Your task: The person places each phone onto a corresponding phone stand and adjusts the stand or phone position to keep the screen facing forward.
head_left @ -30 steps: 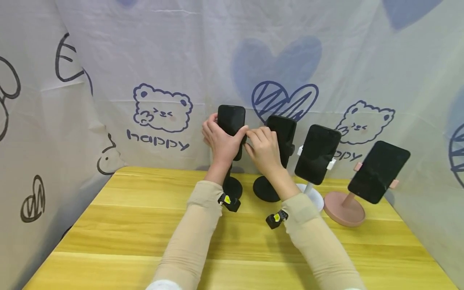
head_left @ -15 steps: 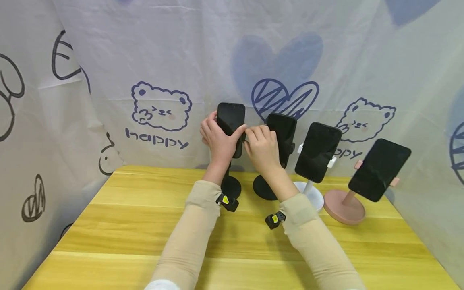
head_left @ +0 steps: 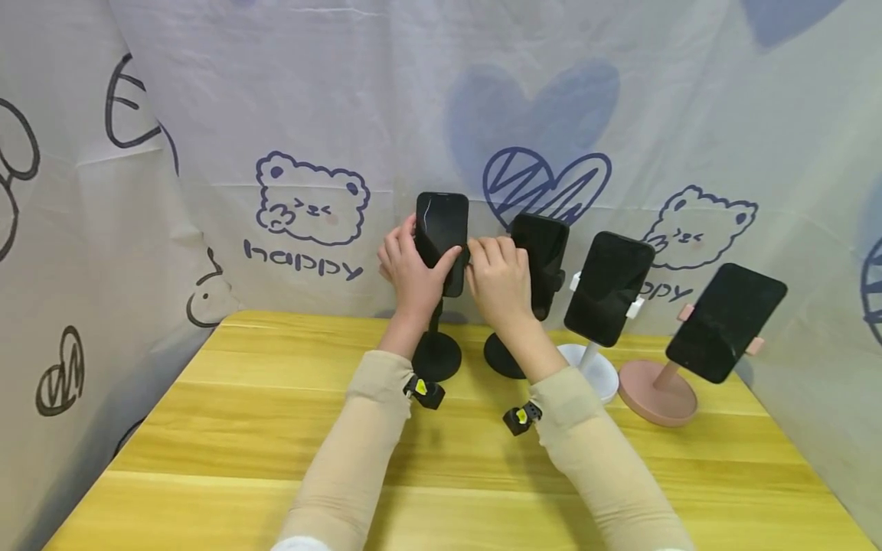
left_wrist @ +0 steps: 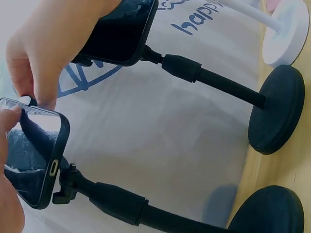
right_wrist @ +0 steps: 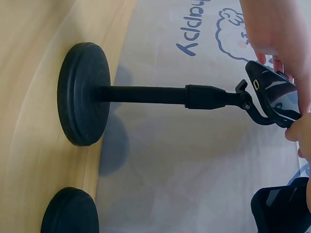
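A black smartphone (head_left: 442, 218) stands upright in the holder of a black phone stand (head_left: 437, 357), the leftmost in the row. My left hand (head_left: 413, 277) grips the phone from its left side, thumb across the lower screen and fingers at the left edge. On the opposite edge, my right hand (head_left: 501, 282) pinches the holder's small black clamp arm (left_wrist: 28, 100), its fingertips close to my left thumb. The right wrist view shows the stand's pole (right_wrist: 146, 94) and the holder's curved bracket (right_wrist: 257, 116) under the phone. Part of the clamp is hidden behind my fingers.
Just right is a second black stand (head_left: 506, 358) with a phone (head_left: 544, 245), partly behind my right hand. Further right, a white stand (head_left: 598, 375) and a pink stand (head_left: 658, 394) each hold a phone. A printed cloth (head_left: 310, 92) hangs behind the wooden table (head_left: 455, 474).
My left thumb has slid from the phone's right edge inward onto the screen, and my left wrist has shifted slightly left. The right hand stays at the clamp. The head view has shifted a little.
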`<state>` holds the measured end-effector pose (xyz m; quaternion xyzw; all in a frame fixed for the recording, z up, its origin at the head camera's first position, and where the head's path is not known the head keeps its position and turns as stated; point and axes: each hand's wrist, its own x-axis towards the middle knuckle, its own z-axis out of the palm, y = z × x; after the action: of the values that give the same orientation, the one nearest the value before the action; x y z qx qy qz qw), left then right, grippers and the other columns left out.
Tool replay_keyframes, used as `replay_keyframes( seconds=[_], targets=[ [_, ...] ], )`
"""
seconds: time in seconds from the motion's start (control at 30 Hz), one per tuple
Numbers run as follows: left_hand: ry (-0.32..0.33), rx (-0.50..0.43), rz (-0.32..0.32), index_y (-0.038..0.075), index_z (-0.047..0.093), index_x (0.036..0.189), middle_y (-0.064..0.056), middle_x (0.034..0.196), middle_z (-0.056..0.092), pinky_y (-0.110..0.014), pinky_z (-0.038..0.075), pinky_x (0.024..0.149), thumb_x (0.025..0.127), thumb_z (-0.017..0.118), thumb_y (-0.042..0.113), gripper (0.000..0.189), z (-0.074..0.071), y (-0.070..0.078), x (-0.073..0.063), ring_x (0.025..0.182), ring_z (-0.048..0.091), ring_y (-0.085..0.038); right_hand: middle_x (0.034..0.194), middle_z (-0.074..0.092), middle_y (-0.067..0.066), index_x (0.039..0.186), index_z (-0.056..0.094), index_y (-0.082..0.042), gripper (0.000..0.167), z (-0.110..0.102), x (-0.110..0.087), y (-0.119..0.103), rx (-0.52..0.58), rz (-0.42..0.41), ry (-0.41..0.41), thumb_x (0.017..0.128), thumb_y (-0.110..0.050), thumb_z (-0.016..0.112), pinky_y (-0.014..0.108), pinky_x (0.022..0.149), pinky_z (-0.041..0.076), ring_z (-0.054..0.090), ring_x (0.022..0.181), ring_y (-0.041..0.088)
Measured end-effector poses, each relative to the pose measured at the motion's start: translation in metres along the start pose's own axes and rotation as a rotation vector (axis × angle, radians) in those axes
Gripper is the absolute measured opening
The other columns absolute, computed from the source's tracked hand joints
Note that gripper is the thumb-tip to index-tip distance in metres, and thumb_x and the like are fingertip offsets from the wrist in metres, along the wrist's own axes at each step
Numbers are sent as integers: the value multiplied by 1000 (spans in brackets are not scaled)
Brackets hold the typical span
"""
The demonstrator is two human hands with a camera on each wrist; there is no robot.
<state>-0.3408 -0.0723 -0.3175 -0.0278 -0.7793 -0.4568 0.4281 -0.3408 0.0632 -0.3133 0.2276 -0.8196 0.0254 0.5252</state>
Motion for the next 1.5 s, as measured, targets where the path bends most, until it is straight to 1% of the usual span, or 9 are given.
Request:
replay_keyframes(
  seconds=[0.17, 0.33, 0.4, 0.53, 0.73, 0.9, 1.13, 1.3, 1.5],
  targets=[
    [-27, 67, 30, 11, 41, 145, -15, 132, 45, -53, 30, 95, 81, 76, 43, 79, -7, -1, -3, 123, 35, -35, 114, 66, 11, 123, 65, -5, 36, -2, -5, -1, 6, 8, -9, 90, -19, 66, 42, 81, 43, 54, 104, 29],
    [-58, 131, 50, 11, 41, 145, -16, 135, 43, -54, 29, 96, 83, 75, 42, 78, -13, -2, -10, 127, 32, -37, 118, 64, 12, 129, 61, -4, 42, -6, -11, -4, 10, 17, -27, 90, -20, 65, 42, 83, 44, 53, 106, 30],
    [-67, 151, 56, 11, 41, 145, -16, 137, 42, -55, 28, 97, 84, 74, 41, 76, -16, -2, -12, 129, 31, -37, 119, 64, 13, 130, 60, -4, 45, -7, -15, -6, 13, 16, -34, 89, -20, 67, 42, 83, 44, 53, 107, 30],
    [-117, 204, 70, 10, 40, 147, -16, 140, 41, -55, 28, 98, 87, 72, 36, 72, -24, -2, -17, 131, 30, -37, 120, 63, 13, 131, 60, -4, 49, -10, -23, -10, 24, 13, -50, 86, -21, 70, 43, 84, 45, 53, 108, 30],
    [-212, 224, 64, 11, 47, 141, -12, 145, 40, -56, 27, 98, 90, 69, 29, 59, -37, 4, -24, 132, 27, -35, 121, 61, 14, 127, 62, -5, 42, -18, -32, -13, 86, 11, -88, 88, -21, 69, 44, 85, 45, 51, 111, 31],
    [-284, 233, 46, 14, 48, 142, -9, 149, 40, -58, 27, 100, 90, 68, 28, 57, -49, 8, -26, 134, 27, -34, 122, 60, 14, 126, 64, -8, 40, -23, -42, -13, 138, -21, -110, 89, -23, 69, 46, 86, 46, 50, 113, 32],
    [-413, 240, 14, 16, 51, 140, -7, 149, 41, -59, 25, 104, 91, 66, 31, 53, -69, 11, -32, 135, 26, -33, 119, 62, 12, 123, 66, -10, 40, -31, -59, -11, 219, -82, -88, 85, -20, 74, 46, 86, 47, 53, 111, 32],
    [-442, 253, 52, 16, 53, 138, -9, 149, 41, -60, 24, 104, 93, 64, 34, 50, -85, 10, -37, 136, 27, -34, 119, 61, 12, 123, 66, -10, 43, -40, -74, -5, 256, -88, -105, 83, -19, 75, 46, 86, 46, 53, 110, 31],
    [-470, 270, 106, 14, 54, 137, -10, 147, 43, -61, 22, 104, 93, 63, 37, 50, -106, 9, -39, 136, 27, -35, 121, 60, 14, 125, 65, -10, 46, -56, -91, 11, 270, -90, -125, 81, -21, 76, 47, 84, 46, 53, 111, 32]
  ],
)
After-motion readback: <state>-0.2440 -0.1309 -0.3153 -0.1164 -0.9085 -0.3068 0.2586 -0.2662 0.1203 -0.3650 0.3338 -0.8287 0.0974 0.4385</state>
